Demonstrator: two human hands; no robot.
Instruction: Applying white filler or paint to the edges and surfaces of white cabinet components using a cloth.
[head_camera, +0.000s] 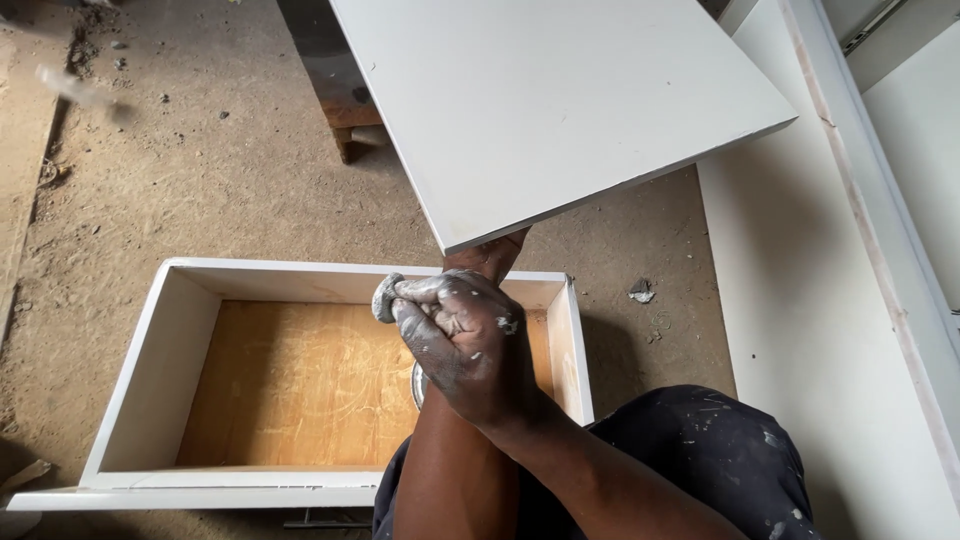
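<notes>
One small grey wad (385, 297), rounded, crusted and dusted pale, poking out at the thumb side of the right hand (462, 342). Gripped hard: fingers curled into a near fist around it, only the blunt end showing. Placed above the back rim of the drawer, just below the near corner of the white panel (560, 100); touching the panel or not, impossible to tell.

Judged from the pose, a rubbing or filling pass at the panel's lower edge. For a clean pass:

- Keep the wad square to the edge.
- Press lightly and evenly.
- Work in one direction.
- Keep the paint-flecked knuckles off the smooth white face.
- Hold the panel steady from beneath throughout.

Next outward, the left hand (492, 256), reaching up behind the right and vanishing under the panel's corner. Grip hidden, so no telling whether open or closed.

Below both, an open drawer (160, 350) lying on the ground, with white walls and a bare plywood bottom scuffed with faint arcs. Inside it, a round metallic object (417, 385), mostly hidden by the arm.

Around that, a dusty earth floor (200, 180) with scattered grit. To the right, a tall white cabinet side (800, 300). At the bottom, a dark, paint-speckled trouser knee (700, 440).
</notes>
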